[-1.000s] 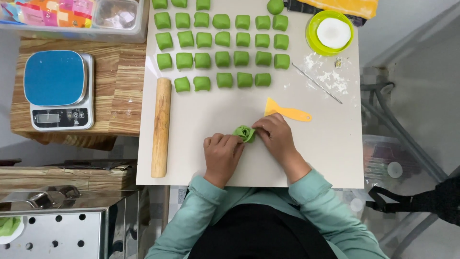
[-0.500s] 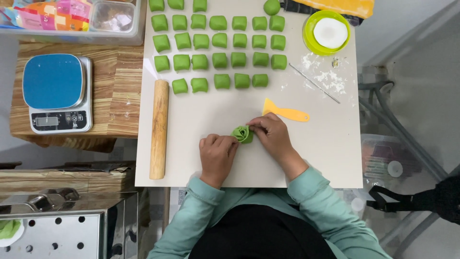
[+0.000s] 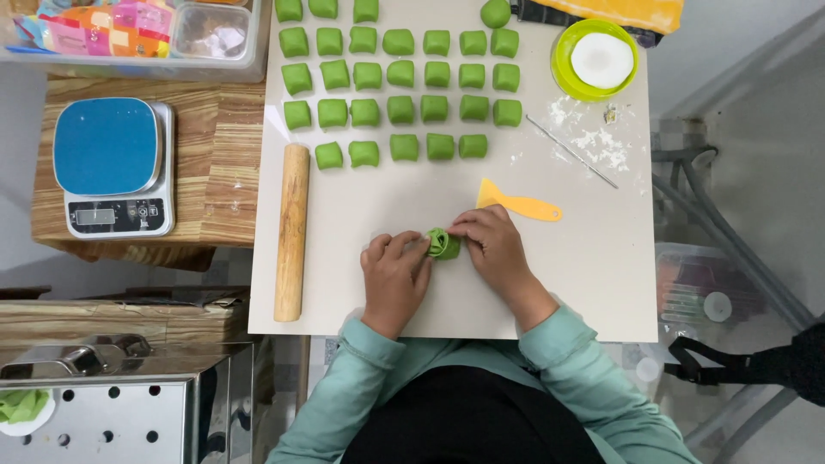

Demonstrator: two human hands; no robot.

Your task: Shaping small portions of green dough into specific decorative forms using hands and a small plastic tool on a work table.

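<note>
**Colours on the board**

Green dough roll (image 3: 443,244), rows of green dough pieces (image 3: 400,86) on pale beige board (image 3: 601,283). Yellow-orange scraper (image 3: 518,204). Light wood rolling pin (image 3: 292,232). Lime-green bowl (image 3: 563,53), white filling. Scale (image 3: 112,165) blue top, grey body. Teal sleeves (image 3: 584,369).

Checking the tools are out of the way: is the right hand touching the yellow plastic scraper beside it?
Apart. The head view shows a strip of bare board between the right hand and the yellow plastic scraper; its fingers pinch the folded green dough piece instead.
</note>
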